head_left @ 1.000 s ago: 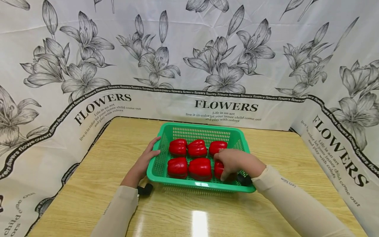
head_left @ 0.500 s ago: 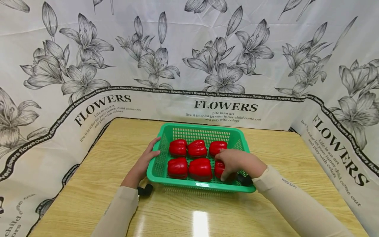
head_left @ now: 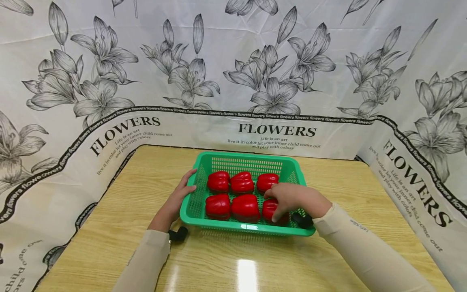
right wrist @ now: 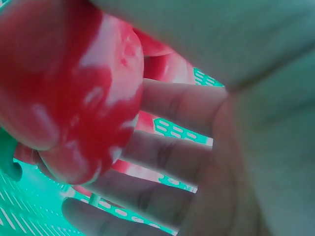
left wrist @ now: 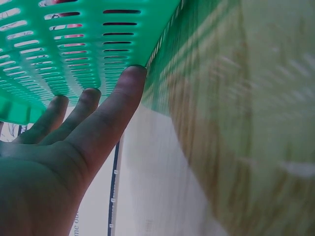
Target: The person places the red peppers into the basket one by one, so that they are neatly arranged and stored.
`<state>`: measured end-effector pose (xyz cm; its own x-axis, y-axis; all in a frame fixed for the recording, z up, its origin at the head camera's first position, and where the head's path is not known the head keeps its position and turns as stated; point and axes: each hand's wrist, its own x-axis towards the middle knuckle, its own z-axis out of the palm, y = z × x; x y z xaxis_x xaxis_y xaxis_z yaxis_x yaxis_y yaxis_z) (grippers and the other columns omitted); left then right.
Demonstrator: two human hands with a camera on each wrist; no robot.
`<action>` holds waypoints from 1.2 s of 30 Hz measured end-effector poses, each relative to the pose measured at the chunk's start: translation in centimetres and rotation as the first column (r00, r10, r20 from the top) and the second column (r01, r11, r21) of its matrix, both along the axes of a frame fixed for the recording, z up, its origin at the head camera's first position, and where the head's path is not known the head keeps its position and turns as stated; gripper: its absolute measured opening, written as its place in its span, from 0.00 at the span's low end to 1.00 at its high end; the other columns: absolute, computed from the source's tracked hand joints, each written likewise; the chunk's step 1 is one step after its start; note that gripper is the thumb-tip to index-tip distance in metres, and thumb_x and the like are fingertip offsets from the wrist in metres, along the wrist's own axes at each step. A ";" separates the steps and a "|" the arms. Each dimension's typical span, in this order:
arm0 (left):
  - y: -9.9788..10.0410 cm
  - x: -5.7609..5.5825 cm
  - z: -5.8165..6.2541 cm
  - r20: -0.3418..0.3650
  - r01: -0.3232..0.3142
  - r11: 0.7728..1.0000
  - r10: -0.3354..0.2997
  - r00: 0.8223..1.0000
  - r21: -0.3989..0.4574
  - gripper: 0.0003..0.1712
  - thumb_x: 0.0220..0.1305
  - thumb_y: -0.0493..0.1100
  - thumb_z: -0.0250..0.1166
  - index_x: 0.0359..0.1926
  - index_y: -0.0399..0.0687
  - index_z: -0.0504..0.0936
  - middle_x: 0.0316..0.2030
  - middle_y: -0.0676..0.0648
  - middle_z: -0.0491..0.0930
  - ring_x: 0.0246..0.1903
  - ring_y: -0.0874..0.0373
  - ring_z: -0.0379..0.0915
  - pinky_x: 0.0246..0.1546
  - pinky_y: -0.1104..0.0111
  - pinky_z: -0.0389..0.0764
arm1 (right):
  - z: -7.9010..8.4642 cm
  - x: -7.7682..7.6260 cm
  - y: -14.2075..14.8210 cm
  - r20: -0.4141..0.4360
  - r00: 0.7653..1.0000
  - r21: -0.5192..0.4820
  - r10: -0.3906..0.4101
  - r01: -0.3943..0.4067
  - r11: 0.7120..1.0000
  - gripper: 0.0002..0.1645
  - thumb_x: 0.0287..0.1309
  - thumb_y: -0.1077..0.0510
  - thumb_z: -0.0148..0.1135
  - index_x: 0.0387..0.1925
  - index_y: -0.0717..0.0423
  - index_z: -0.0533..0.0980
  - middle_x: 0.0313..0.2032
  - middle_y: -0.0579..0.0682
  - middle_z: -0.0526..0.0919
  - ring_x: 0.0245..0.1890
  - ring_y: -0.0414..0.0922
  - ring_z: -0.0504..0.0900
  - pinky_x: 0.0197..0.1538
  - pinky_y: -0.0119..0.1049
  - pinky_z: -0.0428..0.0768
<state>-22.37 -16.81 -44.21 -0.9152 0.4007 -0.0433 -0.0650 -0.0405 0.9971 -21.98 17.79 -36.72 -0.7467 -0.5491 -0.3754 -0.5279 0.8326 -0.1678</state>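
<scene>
Inside a green slotted plastic basket [head_left: 248, 228] lie several glossy red bell peppers, in two rows. My right hand [head_left: 292, 198] grips the front-right bell pepper [head_left: 269, 209] from above, its thumb on the near side. In the right wrist view that pepper [right wrist: 74, 88] fills the upper left, with the fingers [right wrist: 167, 152] spread along its far side. My left hand [head_left: 178, 198] holds the basket's left edge, thumb over the rim. From the left wrist view, several fingers [left wrist: 106, 115] lie fairly straight against the slotted outer wall [left wrist: 83, 49].
Other peppers stand close to the gripped one: a pepper [head_left: 246, 207] to its left and another [head_left: 267, 182] behind it. The basket sits on a light wood-grain table [head_left: 204, 263]. A white cloth [head_left: 277, 138] printed with flowers surrounds the table's back and sides.
My right wrist has shifted slightly to the right, and a little more of the gripped pepper shows under the hand. The left hand and the basket stay put.
</scene>
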 end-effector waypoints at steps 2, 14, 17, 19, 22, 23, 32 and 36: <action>-0.1 -0.1 0.0 -0.006 0.003 1.000 -0.003 1.000 0.001 0.30 0.70 0.45 0.41 0.69 0.71 0.44 0.70 0.47 0.41 0.62 0.36 0.54 0.50 0.54 0.73 | 0.1 0.0 0.1 0.002 1.000 -0.010 0.009 -0.009 1.000 0.37 0.37 0.47 0.72 0.52 0.56 0.73 0.46 0.49 0.77 0.44 0.45 0.72 0.52 0.44 0.71; -0.1 0.2 0.0 0.024 -0.017 0.999 0.018 1.000 -0.036 0.29 0.71 0.47 0.41 0.67 0.76 0.45 0.69 0.51 0.42 0.61 0.38 0.56 0.49 0.55 0.73 | 0.6 0.3 0.8 -0.042 0.999 -0.063 0.032 -0.035 0.997 0.34 0.43 0.44 0.69 0.51 0.55 0.74 0.50 0.49 0.77 0.51 0.48 0.73 0.56 0.45 0.69; -0.3 0.0 -0.5 0.028 -0.027 0.999 0.028 0.999 -0.025 0.28 0.70 0.47 0.42 0.66 0.78 0.47 0.68 0.51 0.45 0.60 0.38 0.59 0.47 0.55 0.74 | 0.9 0.4 1.0 -0.060 0.997 -0.090 0.046 -0.052 0.995 0.32 0.44 0.43 0.67 0.50 0.54 0.75 0.49 0.48 0.78 0.51 0.47 0.73 0.56 0.44 0.70; -0.5 -0.2 -0.9 0.025 -0.034 0.999 0.035 0.999 -0.020 0.27 0.70 0.48 0.42 0.65 0.80 0.49 0.68 0.51 0.47 0.59 0.38 0.60 0.46 0.55 0.75 | 1.1 0.5 1.1 -0.067 0.996 -0.110 0.050 -0.057 0.992 0.31 0.45 0.43 0.67 0.50 0.54 0.75 0.49 0.48 0.78 0.51 0.47 0.74 0.55 0.45 0.71; -0.8 -0.6 -1.5 0.009 -0.044 0.999 0.044 0.999 -0.018 0.27 0.70 0.49 0.43 0.65 0.80 0.49 0.67 0.50 0.48 0.58 0.38 0.62 0.45 0.55 0.76 | 1.3 0.5 1.3 -0.072 0.997 -0.135 0.033 -0.042 0.990 0.30 0.47 0.42 0.65 0.50 0.53 0.75 0.49 0.47 0.77 0.52 0.47 0.73 0.55 0.45 0.70; -0.9 -0.7 -1.6 0.002 -0.043 0.999 0.043 0.999 -0.020 0.27 0.69 0.50 0.44 0.65 0.80 0.49 0.68 0.49 0.48 0.59 0.38 0.62 0.45 0.55 0.75 | 1.3 0.5 1.4 -0.080 0.996 -0.141 0.034 -0.045 0.989 0.30 0.47 0.42 0.65 0.50 0.53 0.75 0.50 0.47 0.77 0.52 0.48 0.73 0.55 0.45 0.71; -1.9 -1.4 -2.2 -0.048 -0.035 0.987 0.028 0.998 -0.155 0.29 0.67 0.55 0.48 0.64 0.82 0.49 0.69 0.50 0.45 0.65 0.41 0.52 0.49 0.54 0.73 | 1.3 1.2 2.6 -0.218 0.975 -0.191 -0.033 -0.010 0.982 0.31 0.50 0.41 0.62 0.53 0.51 0.73 0.52 0.51 0.73 0.52 0.49 0.73 0.53 0.45 0.72; -2.9 -1.7 -2.0 -0.109 -0.033 0.963 0.004 0.994 -0.268 0.29 0.66 0.58 0.49 0.65 0.82 0.49 0.70 0.50 0.43 0.69 0.45 0.42 0.56 0.49 0.66 | 1.6 1.5 3.1 -0.328 0.942 -0.232 -0.071 -0.008 0.973 0.31 0.50 0.41 0.62 0.54 0.49 0.72 0.54 0.51 0.72 0.53 0.50 0.73 0.54 0.47 0.72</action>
<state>-24.09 -19.69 -46.20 -0.9276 0.3702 -0.0493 0.0399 0.2296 0.9725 -20.52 20.87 -35.09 -0.8252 -0.5641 0.0282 -0.5598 0.8103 -0.1733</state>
